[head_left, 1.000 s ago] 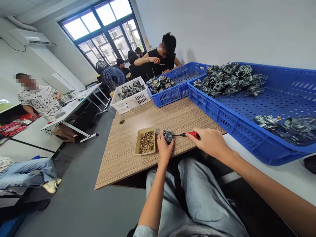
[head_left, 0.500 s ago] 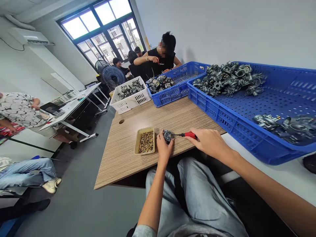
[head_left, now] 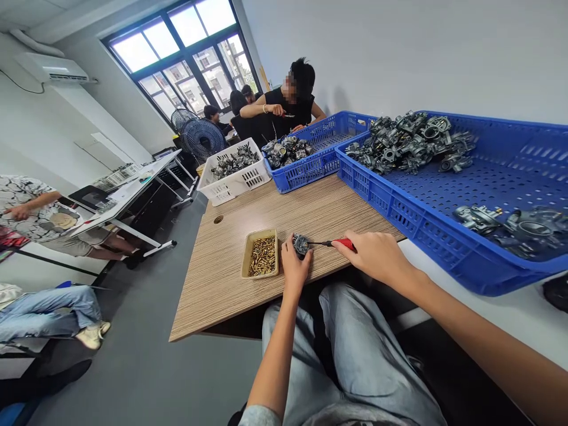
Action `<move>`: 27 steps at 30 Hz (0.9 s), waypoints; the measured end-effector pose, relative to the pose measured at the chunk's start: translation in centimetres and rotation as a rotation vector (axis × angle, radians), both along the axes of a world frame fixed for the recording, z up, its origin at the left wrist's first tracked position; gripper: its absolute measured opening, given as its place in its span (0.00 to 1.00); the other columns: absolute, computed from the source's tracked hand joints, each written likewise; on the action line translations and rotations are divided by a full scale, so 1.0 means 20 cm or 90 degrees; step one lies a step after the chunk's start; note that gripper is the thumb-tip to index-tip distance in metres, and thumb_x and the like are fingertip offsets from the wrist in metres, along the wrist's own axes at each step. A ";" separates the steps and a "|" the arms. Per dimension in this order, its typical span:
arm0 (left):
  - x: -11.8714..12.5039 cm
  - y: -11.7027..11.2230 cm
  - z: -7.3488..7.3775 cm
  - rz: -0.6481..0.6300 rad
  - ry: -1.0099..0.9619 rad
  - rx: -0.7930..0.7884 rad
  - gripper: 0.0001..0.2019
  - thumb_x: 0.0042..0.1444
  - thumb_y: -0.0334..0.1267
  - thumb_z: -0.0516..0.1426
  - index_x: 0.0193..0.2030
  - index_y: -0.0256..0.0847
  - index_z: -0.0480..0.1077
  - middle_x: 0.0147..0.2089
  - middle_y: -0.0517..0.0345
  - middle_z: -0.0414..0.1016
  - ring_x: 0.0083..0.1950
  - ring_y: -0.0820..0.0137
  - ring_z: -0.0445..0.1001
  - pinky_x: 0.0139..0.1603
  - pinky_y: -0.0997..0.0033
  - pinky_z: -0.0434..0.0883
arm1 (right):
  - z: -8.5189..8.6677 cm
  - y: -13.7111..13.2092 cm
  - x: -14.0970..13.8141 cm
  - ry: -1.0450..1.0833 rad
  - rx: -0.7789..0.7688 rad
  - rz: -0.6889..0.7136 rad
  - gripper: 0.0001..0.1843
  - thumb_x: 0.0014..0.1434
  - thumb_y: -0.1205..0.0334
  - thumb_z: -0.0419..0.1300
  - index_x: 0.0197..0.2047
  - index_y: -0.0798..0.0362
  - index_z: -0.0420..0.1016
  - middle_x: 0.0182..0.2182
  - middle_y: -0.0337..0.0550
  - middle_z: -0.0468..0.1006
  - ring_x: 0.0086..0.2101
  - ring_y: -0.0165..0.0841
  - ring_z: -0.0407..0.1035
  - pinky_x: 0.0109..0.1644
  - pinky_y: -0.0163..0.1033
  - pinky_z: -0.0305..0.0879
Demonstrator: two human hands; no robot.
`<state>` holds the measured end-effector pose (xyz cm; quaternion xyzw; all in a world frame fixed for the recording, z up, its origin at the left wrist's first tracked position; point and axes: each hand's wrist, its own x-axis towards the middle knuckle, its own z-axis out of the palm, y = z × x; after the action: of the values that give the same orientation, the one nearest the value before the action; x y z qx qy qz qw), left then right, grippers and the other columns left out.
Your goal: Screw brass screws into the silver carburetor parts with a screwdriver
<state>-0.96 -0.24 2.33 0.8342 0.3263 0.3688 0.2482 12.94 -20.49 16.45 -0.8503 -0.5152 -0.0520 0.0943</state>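
A grey metal carburetor (head_left: 300, 243) rests on the wooden table, and my left hand (head_left: 295, 263) is closed around its near side. My right hand (head_left: 377, 253) grips the red handle of a screwdriver (head_left: 342, 243). Its dark shaft points left and reaches the carburetor; the exact contact of the tip is too small to make out. Just left of my left hand stands a small beige tray (head_left: 244, 266) filled with brass jets or screws.
To the right is a large blue crate (head_left: 399, 231) with piled carburetors. A smaller blue crate (head_left: 284, 183) and a white basket (head_left: 231, 192) line the table's far edge, both holding metal parts. Behind them a co-worker (head_left: 297, 94) sits. Another person (head_left: 35, 210) stands far left.
My hands, the carburetor and the screwdriver stay almost in place. At far left, the standing person's arm and body have shifted.
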 end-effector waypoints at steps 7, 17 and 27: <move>0.00 0.00 0.01 -0.007 -0.008 -0.011 0.36 0.61 0.39 0.66 0.73 0.43 0.59 0.65 0.43 0.67 0.69 0.53 0.69 0.73 0.50 0.66 | 0.00 -0.01 0.01 0.084 0.028 0.063 0.20 0.79 0.45 0.47 0.59 0.51 0.68 0.36 0.48 0.86 0.39 0.47 0.82 0.36 0.40 0.55; 0.00 -0.01 0.01 -0.001 -0.004 -0.012 0.36 0.61 0.39 0.66 0.74 0.45 0.59 0.66 0.44 0.67 0.70 0.53 0.69 0.74 0.50 0.66 | 0.00 -0.03 0.01 0.109 0.029 0.120 0.09 0.76 0.61 0.52 0.56 0.51 0.61 0.41 0.46 0.86 0.38 0.45 0.82 0.35 0.41 0.51; 0.00 0.00 0.00 -0.003 -0.005 -0.001 0.36 0.61 0.39 0.66 0.74 0.44 0.59 0.66 0.43 0.67 0.70 0.54 0.69 0.74 0.51 0.66 | 0.02 -0.02 0.00 0.067 -0.027 0.053 0.13 0.79 0.53 0.51 0.57 0.53 0.61 0.39 0.50 0.86 0.39 0.48 0.82 0.34 0.42 0.51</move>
<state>-0.98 -0.25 2.42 0.8335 0.3236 0.3709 0.2511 13.04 -20.81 16.86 -0.8313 -0.5457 0.0076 0.1056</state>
